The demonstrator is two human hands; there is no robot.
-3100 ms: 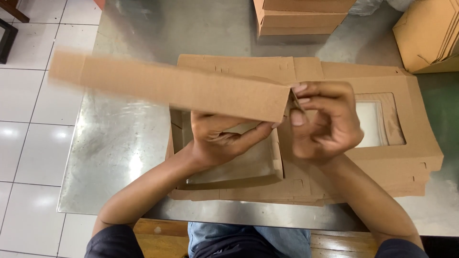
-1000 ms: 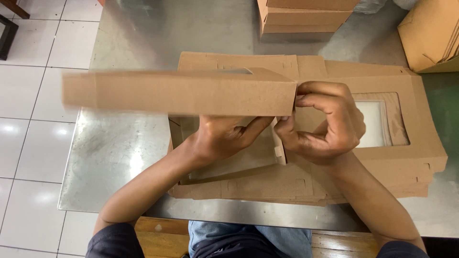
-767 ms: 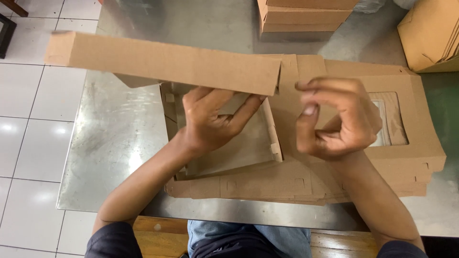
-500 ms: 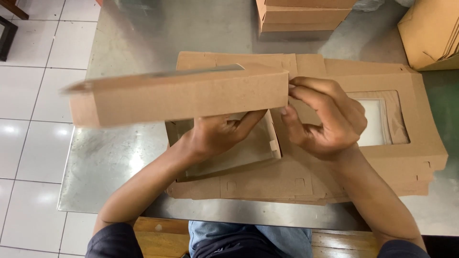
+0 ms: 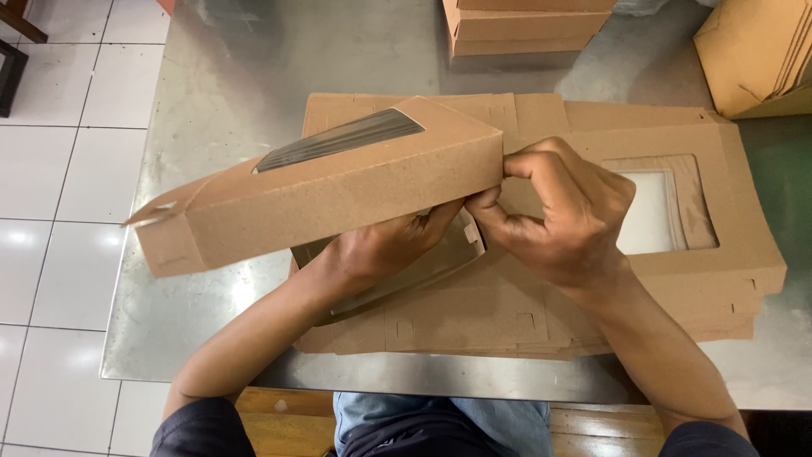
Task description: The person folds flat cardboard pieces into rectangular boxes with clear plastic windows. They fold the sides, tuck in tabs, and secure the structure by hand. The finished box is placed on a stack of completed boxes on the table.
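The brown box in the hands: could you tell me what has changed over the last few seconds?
The windowed box has turned, so its window now shows on top. The right hand still pinches its end; the left hand stays beneath. The flat stack is unmoved.

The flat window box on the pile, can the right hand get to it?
Probably yes. The right hand pinches the folded box just above the flat window box, whose top lies uncovered beside it.
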